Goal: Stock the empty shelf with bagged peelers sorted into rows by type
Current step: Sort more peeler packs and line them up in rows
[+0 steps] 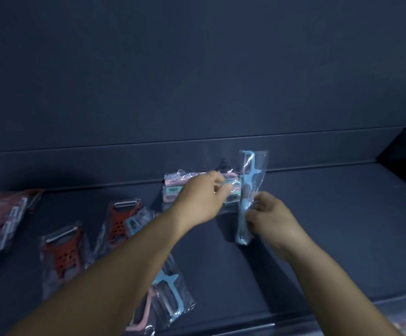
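Nearest the camera, at the front edge of the dark shelf (pixel 330 238), a clear bag with a blue and a pink Y-shaped peeler (pixel 165 297) is seen lying flat, partly hidden under the left forearm. Further in, two bagged red peelers (pixel 63 253) with perforated bodies and steel blades are laid side by side, and a stack of red-and-white bagged items (pixel 0 221) is seen at the far left. Beyond these, a light blue peeler in a clear sleeve (pixel 246 197) is held upright, its handle pinched by the curled fingers of the right hand (pixel 272 219). Against the back wall, a bundle of pastel pink and green bagged peelers (pixel 175 190) is gripped by the left hand (pixel 204 197).
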Demonstrator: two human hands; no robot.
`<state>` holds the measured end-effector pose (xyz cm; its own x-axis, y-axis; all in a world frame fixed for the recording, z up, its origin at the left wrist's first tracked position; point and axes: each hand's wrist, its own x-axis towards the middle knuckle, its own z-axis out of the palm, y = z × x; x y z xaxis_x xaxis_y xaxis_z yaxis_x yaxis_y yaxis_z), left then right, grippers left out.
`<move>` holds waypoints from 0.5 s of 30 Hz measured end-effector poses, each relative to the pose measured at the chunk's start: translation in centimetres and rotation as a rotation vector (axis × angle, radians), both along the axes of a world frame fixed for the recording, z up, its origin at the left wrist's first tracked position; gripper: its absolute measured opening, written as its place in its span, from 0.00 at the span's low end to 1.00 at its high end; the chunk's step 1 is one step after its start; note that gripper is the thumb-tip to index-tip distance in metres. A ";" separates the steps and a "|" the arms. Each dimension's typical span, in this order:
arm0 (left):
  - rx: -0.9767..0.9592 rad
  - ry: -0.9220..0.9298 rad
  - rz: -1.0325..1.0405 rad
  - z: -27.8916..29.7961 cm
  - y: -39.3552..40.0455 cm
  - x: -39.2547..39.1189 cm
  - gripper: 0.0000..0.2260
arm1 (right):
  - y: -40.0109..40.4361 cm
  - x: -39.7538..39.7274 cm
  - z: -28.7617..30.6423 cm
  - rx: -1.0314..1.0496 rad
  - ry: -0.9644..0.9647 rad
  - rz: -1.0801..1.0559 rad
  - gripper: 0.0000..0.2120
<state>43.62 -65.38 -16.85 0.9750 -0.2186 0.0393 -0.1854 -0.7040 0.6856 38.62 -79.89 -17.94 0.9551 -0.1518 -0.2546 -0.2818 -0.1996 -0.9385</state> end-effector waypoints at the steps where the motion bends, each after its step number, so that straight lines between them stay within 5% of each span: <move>1: -0.065 0.078 -0.017 0.2 -0.3 -0.3 0.14 | 0.6 0.1 0.2 0.128 0.007 0.015 0.13; 4: -0.202 0.177 -0.005 0.2 -0.5 -0.8 0.08 | 2.0 0.6 0.2 0.321 0.023 0.071 0.13; 6: -0.190 0.160 0.023 0.3 -0.2 -1.0 0.05 | 2.4 0.9 0.0 0.206 0.005 0.094 0.12; 8: 0.009 0.030 0.035 0.7 0.6 -0.8 0.04 | 2.1 1.2 0.2 0.094 -0.005 0.056 0.08; 11: 0.357 -0.227 -0.010 1.1 1.9 -0.8 0.10 | 0.7 2.0 1.6 0.245 -0.027 -0.117 0.05; 15: 0.612 -0.401 -0.112 -0.8 2.7 -1.3 0.17 | -0.6 2.9 1.8 0.162 -0.018 -0.119 0.13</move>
